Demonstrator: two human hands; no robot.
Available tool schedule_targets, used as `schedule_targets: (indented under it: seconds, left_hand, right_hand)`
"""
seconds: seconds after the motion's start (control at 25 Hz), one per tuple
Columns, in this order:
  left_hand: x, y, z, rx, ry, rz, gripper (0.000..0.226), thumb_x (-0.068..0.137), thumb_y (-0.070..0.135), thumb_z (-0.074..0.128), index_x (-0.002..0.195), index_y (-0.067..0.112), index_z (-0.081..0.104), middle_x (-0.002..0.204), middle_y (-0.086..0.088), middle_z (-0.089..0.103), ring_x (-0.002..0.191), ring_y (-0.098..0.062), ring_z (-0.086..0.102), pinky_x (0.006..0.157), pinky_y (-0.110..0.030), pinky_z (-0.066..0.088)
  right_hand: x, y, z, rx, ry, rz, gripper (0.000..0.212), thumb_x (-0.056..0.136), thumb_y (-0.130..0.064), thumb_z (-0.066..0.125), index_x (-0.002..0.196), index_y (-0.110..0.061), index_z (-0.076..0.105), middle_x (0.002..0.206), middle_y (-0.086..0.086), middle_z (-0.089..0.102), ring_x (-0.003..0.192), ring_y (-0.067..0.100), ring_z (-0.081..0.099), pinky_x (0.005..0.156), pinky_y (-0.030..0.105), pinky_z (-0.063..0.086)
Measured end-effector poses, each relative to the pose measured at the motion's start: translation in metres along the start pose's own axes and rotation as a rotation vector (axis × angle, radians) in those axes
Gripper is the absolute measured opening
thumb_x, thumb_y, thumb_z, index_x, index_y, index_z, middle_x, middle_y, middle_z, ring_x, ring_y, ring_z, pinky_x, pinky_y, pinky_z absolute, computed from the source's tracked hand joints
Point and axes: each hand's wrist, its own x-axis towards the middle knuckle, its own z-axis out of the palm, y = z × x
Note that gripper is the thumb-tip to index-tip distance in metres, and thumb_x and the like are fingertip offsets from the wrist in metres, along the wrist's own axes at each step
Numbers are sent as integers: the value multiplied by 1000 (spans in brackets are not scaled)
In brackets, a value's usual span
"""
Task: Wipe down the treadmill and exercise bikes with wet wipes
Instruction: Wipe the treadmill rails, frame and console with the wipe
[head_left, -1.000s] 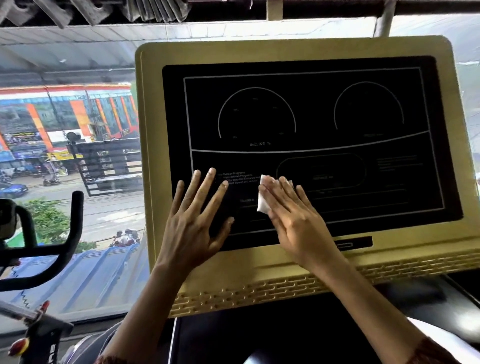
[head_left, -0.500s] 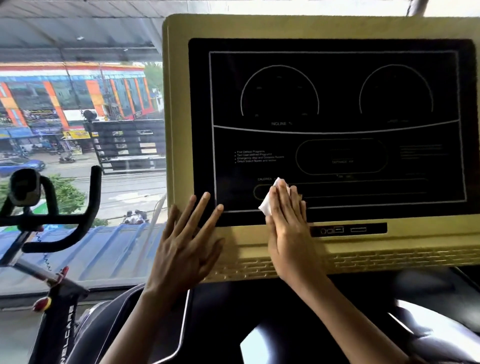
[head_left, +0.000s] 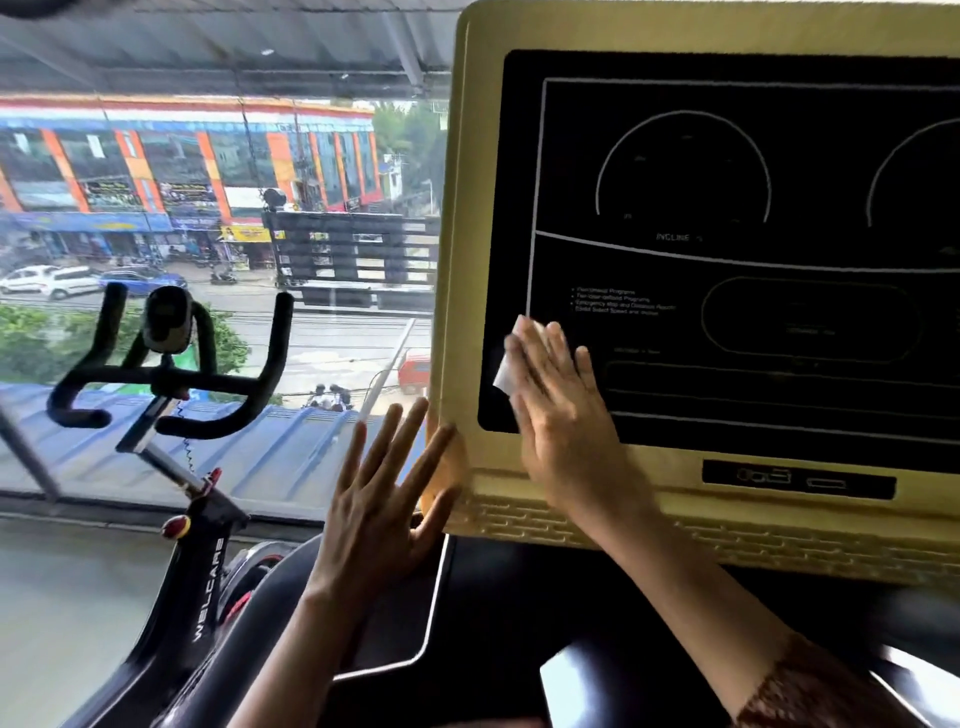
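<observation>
The treadmill console (head_left: 462, 208) has a yellow frame and a dark display panel (head_left: 727, 260) with white dial outlines. My right hand (head_left: 558, 415) lies flat with straight fingers on the panel's lower left corner, pressing a white wet wipe (head_left: 506, 371) against it. The wipe shows only at the left edge of my fingers. My left hand (head_left: 387, 499) is spread open just left of the console's lower left corner, its fingertips at the yellow frame edge. An exercise bike (head_left: 171, 384) with black handlebars stands to the left.
A large window (head_left: 208, 208) runs behind the bike and looks over a street. The treadmill's black lower deck (head_left: 493, 623) sits below the console. The bike frame (head_left: 202, 597) slants down at lower left beside the treadmill's side.
My right hand slid the wipe from the panel's lower middle leftward to its lower left corner. My left hand came off the panel toward the console's left edge. The view shifted left.
</observation>
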Motion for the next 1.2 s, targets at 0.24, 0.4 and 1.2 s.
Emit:
schedule_targets:
  seconds: [0.24, 0.4, 1.2]
  left_hand:
    - [-7, -3, 5, -3, -11, -22, 57, 95, 42, 45, 144, 14, 37, 152, -12, 34, 143, -26, 26, 119, -44, 15]
    - [-14, -1, 4, -3, 0, 43, 52, 94, 37, 47, 141, 15, 38, 147, -16, 39, 139, -27, 32, 117, -44, 19]
    - [47, 66, 36, -70, 0, 276, 52, 96, 41, 43, 143, 18, 43, 152, -16, 32, 143, -36, 23, 117, -49, 17]
  right_hand:
    - [37, -20, 7, -1, -4, -101, 47, 98, -19, 35, 144, -5, 36, 153, 11, 32, 143, 23, 19, 117, 44, 15]
    - [-6, -17, 13, -47, -166, -421, 51, 94, -14, 41, 145, -8, 37, 153, 6, 33, 144, 18, 20, 120, 37, 12]
    - [-112, 112, -77, -280, -66, 93, 54, 99, -19, 37, 150, -10, 20, 157, 9, 19, 147, 21, 13, 121, 40, 8]
